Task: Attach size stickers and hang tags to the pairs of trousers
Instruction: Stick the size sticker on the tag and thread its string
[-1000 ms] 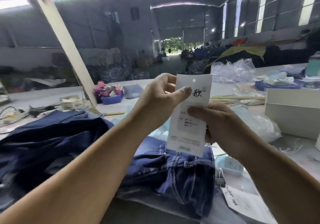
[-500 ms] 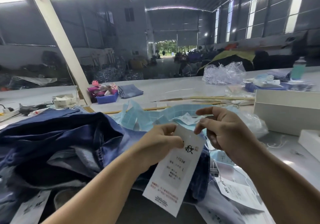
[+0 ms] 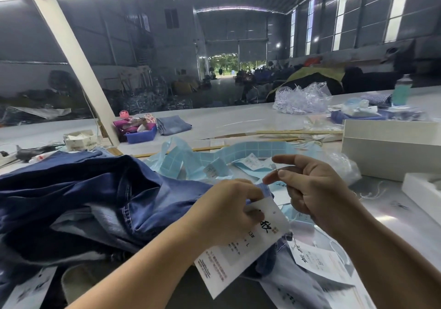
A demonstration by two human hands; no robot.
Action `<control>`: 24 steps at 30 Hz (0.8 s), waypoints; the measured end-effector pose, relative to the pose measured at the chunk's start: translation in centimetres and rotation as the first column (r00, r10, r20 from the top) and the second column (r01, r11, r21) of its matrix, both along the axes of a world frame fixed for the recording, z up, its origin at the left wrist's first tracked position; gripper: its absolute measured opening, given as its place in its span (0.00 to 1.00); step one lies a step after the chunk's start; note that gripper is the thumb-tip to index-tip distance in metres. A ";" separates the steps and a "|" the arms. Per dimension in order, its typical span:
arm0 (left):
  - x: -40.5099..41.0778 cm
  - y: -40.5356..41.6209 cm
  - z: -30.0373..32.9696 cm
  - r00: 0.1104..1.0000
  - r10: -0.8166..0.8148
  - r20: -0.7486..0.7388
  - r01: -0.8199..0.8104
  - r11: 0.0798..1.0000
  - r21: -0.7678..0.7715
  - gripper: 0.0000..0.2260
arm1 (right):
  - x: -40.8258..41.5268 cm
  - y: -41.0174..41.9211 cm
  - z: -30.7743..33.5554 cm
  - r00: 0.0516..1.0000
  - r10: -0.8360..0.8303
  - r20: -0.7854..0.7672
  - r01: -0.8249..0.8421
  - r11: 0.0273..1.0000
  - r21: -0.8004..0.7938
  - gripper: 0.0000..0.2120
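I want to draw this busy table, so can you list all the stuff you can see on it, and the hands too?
Trousers: one heap, dark blue denim, near left of the table.
Hang tag: one, white with dark print, held over the trousers.
Sticker strips: several, light blue, behind the hands.
More tags: a few, white, lower right.
Tray: one, blue, holding pink bits, by the slanted white post.
Folded denim: one, paler blue, right of the tray.
Boxes: two, white, far right.
Plastic scraps: one clear heap, far side.
Bottle: one, teal, far right.
Left hand: grips the hang tag.
Right hand: pinches something tiny, too small to tell.
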State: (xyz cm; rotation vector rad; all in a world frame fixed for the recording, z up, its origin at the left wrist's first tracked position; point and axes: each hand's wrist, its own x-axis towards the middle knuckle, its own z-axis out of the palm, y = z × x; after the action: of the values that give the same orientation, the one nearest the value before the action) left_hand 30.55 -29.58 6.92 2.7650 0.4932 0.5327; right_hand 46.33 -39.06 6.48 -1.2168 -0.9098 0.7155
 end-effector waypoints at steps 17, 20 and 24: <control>1.4 1.3 -1.8 0.939 0.020 0.343 0.154 0.867 -0.473 0.08 | -0.8 0.5 -1.5 0.967 -0.027 0.252 0.018 0.999 0.037 0.06; 0.9 1.6 -2.0 0.934 0.008 0.357 0.156 0.890 -0.429 0.06 | -1.1 0.8 -1.7 0.960 -0.013 0.279 0.001 0.999 0.043 0.07; 0.5 1.7 -1.9 0.927 -0.002 0.375 0.170 0.894 -0.415 0.04 | -1.2 0.9 -1.9 0.937 0.016 0.349 -0.021 1.000 0.010 0.07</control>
State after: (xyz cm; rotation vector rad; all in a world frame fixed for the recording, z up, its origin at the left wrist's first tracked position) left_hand 31.02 -27.86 4.97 2.1759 0.3446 0.7851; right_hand 45.15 -38.21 4.62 -1.3489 -1.2183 0.5127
